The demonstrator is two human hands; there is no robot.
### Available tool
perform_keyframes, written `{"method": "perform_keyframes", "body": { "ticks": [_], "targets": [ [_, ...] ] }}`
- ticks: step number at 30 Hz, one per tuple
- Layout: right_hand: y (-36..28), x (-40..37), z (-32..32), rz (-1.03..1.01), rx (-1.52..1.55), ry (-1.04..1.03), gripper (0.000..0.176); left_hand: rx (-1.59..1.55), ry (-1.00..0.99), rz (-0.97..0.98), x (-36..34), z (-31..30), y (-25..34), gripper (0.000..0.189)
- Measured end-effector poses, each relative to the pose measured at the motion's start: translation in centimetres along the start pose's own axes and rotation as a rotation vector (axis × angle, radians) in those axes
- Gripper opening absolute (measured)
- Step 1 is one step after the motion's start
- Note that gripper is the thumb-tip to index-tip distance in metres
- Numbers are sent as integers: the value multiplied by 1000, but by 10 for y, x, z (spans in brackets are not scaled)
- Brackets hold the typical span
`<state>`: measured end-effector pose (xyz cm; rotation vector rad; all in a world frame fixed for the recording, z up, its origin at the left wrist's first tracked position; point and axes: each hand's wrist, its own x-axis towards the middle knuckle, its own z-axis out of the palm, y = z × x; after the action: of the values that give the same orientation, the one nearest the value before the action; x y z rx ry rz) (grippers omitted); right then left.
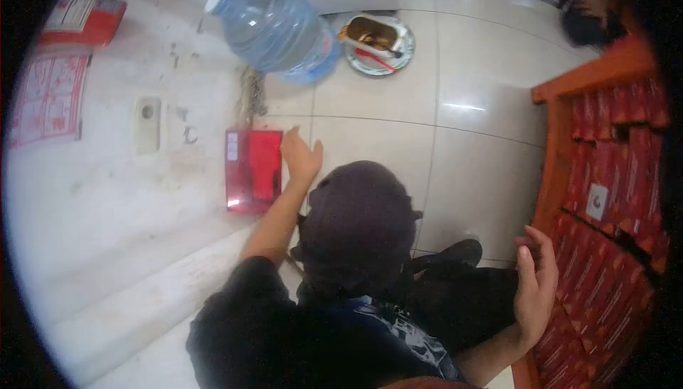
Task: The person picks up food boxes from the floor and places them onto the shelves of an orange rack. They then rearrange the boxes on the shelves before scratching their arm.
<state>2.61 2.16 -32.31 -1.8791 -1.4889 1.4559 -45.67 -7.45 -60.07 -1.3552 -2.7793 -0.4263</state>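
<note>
My left hand (302, 156) reaches out with its fingers apart, right at the edge of a glossy red box (263, 172) with a small white label. That box lies against the stained white surface (107, 197) on the left. Over on the other side, my right hand (537, 286) hovers with fingers loosely bent and thumb apart, holding nothing. Nearest to it are many red packs (594, 268) stacked tightly in rows. A dark cap-like shape (359, 225) covers the middle of the view, hiding what lies beneath it.
A large clear water bottle (284, 37) stands at the top. Beside it, a plate (409, 40) bears an open container (373, 35) and something red. An orange frame (548, 168) borders the packs. Light tiles (377, 140) cover the floor. A dark shoe (462, 252) shows near centre right.
</note>
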Motion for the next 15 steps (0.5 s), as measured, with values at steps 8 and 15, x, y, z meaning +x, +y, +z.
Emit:
{"method": "perform_keyframes", "body": {
  "ticks": [8,15],
  "targets": [
    [-7,15,28,26,-181,-18,36,121,53,-636,-18,-40,-114,98],
    [-34,14,45,0,-306,7,33,-38,-297,256,-21,45,-98,70]
  ]
}}
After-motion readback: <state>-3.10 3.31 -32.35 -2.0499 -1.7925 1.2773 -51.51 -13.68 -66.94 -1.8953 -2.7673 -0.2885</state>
